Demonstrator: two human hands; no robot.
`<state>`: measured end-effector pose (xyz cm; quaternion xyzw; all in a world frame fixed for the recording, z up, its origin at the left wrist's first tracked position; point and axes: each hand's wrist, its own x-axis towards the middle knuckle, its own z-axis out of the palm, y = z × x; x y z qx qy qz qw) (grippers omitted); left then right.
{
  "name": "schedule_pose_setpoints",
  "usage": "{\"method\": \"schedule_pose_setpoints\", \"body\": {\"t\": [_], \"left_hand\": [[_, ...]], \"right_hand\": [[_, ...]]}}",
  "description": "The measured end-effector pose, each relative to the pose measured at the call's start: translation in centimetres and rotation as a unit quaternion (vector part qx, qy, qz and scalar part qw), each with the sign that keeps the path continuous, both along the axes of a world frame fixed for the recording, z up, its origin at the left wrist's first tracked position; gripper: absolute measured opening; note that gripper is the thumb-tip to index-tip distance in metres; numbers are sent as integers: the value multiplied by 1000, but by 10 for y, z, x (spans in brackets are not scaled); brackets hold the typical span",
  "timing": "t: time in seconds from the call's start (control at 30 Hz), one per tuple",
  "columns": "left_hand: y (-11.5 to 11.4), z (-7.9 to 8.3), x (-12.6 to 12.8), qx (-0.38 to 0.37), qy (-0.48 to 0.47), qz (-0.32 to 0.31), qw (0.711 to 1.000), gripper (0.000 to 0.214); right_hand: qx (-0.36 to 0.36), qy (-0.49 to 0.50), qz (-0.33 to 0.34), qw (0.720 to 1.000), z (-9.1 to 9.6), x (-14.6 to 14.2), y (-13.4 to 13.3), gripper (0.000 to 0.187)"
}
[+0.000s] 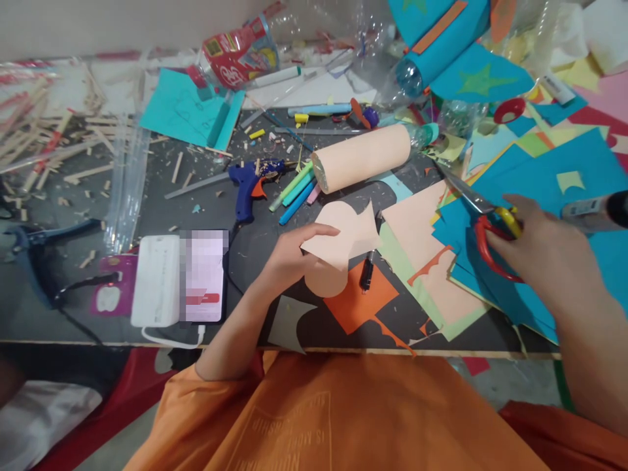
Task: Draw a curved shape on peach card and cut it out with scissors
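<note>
My left hand (289, 261) grips pale peach paper cutouts (338, 229) with rounded edges, thumb on top, above the dark table. On the right, my right hand (544, 242) holds scissors (483, 209) with red and yellow handles, their blades pointing away to the upper left over blue paper sheets (530, 176). Beneath the cutouts lie a square of orange paper (360, 297) and a black marker (367, 269). Just beyond them rests a bottle wrapped in peach paper (363, 157), lying on its side with a green cap.
A blue glue gun (245, 190) and several markers (299, 193) lie left of the wrapped bottle. A phone (206, 278) and white power bank (157, 281) sit at the front left. Wood sticks (39, 137) litter the far left; a blue paper rocket (446, 49) stands at the back.
</note>
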<state>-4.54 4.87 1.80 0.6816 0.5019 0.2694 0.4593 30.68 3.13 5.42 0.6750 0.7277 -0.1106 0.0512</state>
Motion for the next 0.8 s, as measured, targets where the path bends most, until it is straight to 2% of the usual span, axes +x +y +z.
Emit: {"method": "schedule_pose_setpoints", "body": {"t": [0.03,0.1,0.13,0.17,0.23,0.3,0.43,0.5,0.6,0.67,0.8], "left_hand": [[1,0,1,5,14,5,1000,52],[1,-2,3,23,43,11,999,53],[1,-4,3,37,58,12,998,53],[1,-6,3,55,75,11,996,54],[0,-10,3,94,109,6,990,54],[-1,-14,1,129,138,-14,982,51],[0,-13,-3,178,166,-87,966,54],[-1,-11,-4,197,188,-85,959,51],[-1,-12,-1,223,223,-46,948,40],[-2,-17,3,230,220,-51,947,40],[-2,-31,8,209,211,-82,951,65]], "right_hand": [[17,-43,-50,998,4,-8,1,65],[57,-59,-23,996,11,-29,3,60],[109,-37,-15,993,11,-41,2,51],[80,-1,43,996,8,-54,1,44],[54,100,157,981,-4,-78,-5,35],[69,128,207,967,-23,-99,-12,34],[156,140,228,951,-54,-126,-19,39],[173,152,230,946,-61,-134,-17,38],[166,178,246,938,-63,-139,-11,35],[166,208,245,932,-62,-138,-7,33],[178,280,180,926,-57,-132,2,30]]}}
